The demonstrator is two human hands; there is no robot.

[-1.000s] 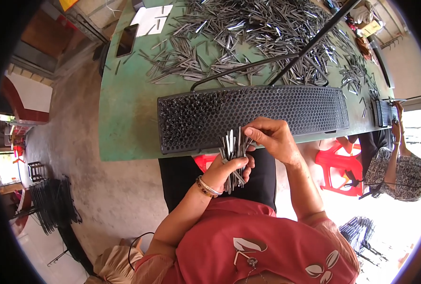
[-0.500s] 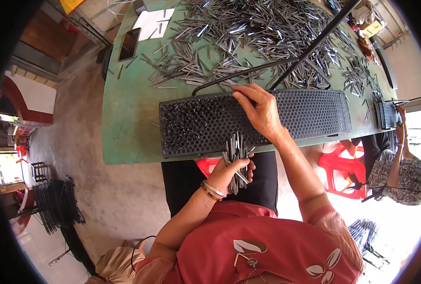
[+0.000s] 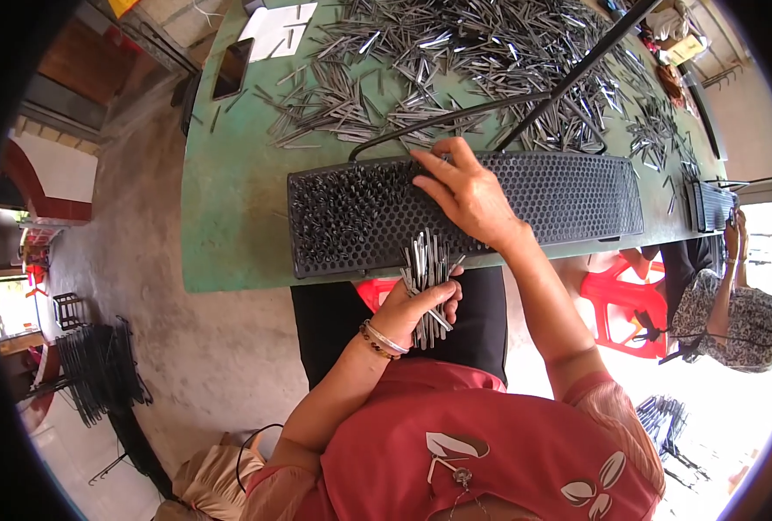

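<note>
Right hand at the panel, left hand around a bundle of strips

The right hand is curled, thumb low, by the panel's far edge; whether it pinches anything cannot be told. The left hand is wrapped around the bundle of strips by the panel's near edge, their upper ends fanned out. The black, hole-covered panel lies along the near side of the green table, dark pieces crowding its left end. Beyond it spreads a heap of loose strips, with a phone and white paper to the left.
</note>
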